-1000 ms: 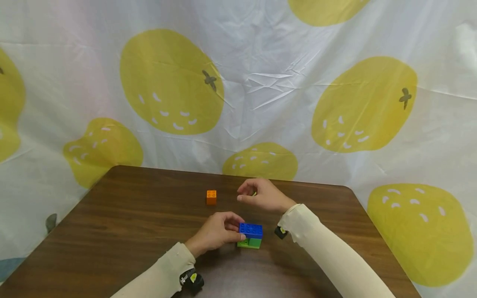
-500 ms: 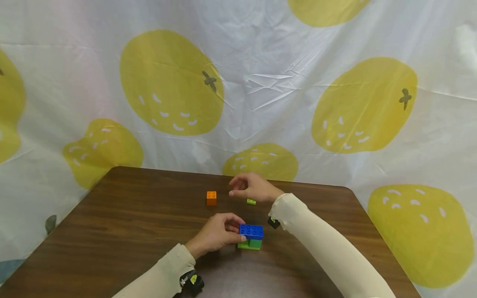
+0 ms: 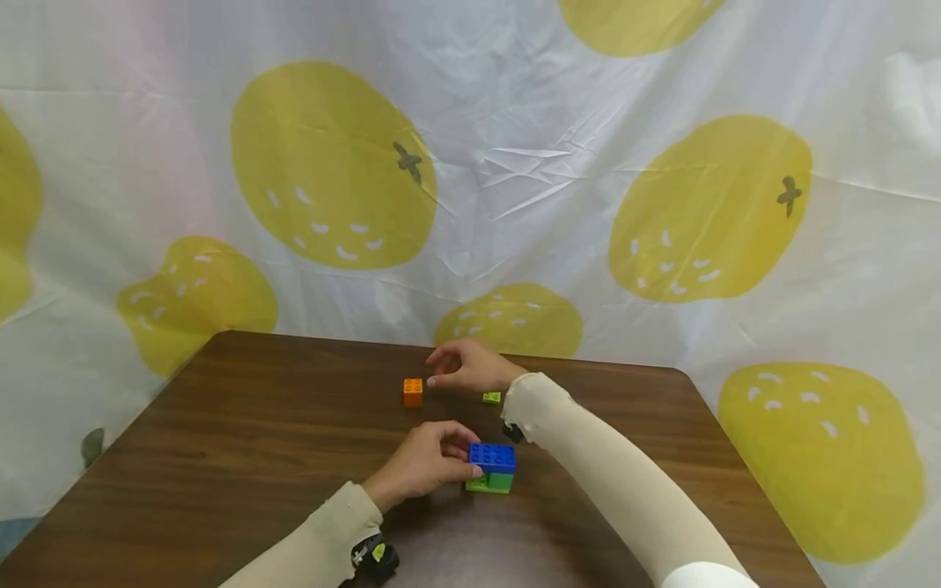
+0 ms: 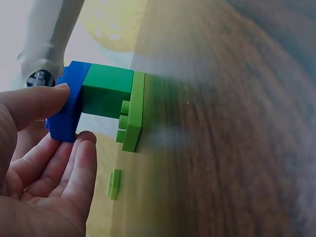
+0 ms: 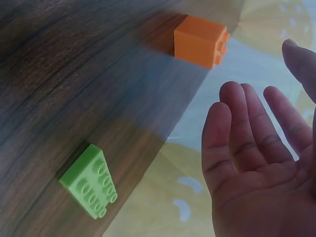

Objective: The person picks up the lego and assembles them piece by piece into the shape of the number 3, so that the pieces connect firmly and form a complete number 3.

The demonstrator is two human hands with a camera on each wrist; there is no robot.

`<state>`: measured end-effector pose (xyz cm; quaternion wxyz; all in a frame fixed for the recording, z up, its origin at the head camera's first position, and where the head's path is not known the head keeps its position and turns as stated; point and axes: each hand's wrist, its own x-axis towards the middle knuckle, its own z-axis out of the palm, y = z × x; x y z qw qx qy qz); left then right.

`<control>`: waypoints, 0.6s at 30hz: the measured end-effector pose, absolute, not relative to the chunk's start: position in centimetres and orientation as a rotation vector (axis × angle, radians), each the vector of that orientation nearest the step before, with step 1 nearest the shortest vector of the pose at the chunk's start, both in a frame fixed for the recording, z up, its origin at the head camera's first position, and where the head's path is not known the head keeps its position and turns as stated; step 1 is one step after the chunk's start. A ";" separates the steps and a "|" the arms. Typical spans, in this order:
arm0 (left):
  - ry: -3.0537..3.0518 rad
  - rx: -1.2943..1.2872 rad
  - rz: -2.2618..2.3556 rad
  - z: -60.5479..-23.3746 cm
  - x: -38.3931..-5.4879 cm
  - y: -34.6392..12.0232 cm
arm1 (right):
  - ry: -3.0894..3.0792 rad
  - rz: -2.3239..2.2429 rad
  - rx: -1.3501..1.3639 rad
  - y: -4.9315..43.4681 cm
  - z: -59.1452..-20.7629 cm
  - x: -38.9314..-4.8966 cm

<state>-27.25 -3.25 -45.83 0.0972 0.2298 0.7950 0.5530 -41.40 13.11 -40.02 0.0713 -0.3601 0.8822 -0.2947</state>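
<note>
My left hand [image 3: 430, 461] pinches a blue toy brick [image 3: 492, 457] between thumb and fingers. That brick tops a small stack: a green brick [image 4: 107, 91] sits under one end, on a lime-green flat brick [image 4: 137, 111] with some studs bare. At the far part of the table, my right hand [image 3: 474, 367] hovers with spread, relaxed fingers and an unfilled grasp. Just left of its fingertips stands an orange brick [image 3: 412, 394], studs up. Below and behind the right hand lies a loose lime-green flat brick [image 5: 90, 182].
Everything stands on a dark wood-grain table [image 3: 279, 425] with rounded far corners. Behind its far edge hangs a white cloth [image 3: 507, 245] printed with large yellow fruit. A small black camera [image 3: 376, 559] is strapped at the left wrist.
My right hand has moved left, away from above the loose lime-green flat brick, which has come into sight, toward the orange brick. My left hand keeps its hold on the stack.
</note>
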 end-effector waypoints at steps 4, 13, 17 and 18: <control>2.352 0.681 1.644 -45.9 -27.3 -3.2 | 2.658 -0.869 -1.090 12.3 -40.2 -41.6; 2.374 0.706 1.628 -46.0 -27.3 -3.2 | 2.653 -0.741 -1.101 10.5 -41.4 -41.7; 2.374 0.711 1.626 -46.0 -27.3 -3.3 | 2.672 -0.736 -1.056 10.1 -41.6 -41.6; 2.372 0.712 1.629 -45.9 -27.3 -3.3 | 2.678 -0.733 -1.048 10.1 -41.6 -41.6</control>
